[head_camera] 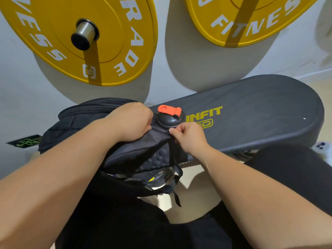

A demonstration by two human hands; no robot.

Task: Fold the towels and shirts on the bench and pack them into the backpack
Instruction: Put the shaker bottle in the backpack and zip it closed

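Gripping the backpack's (77,121) top with curled left hand (131,121) fingers, pinching its zipper (159,129) with right hand (189,136) fingers — backpack under both, on the dark counter (260,112); beyond the fingers, yellow weight plates (53,33) on the wall (161,24).

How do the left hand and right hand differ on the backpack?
The left hand grips the top of the backpack with curled fingers; the right hand pinches the zip. The left hand is left of the bottle; the right hand is at its near side. Both touch the backpack.
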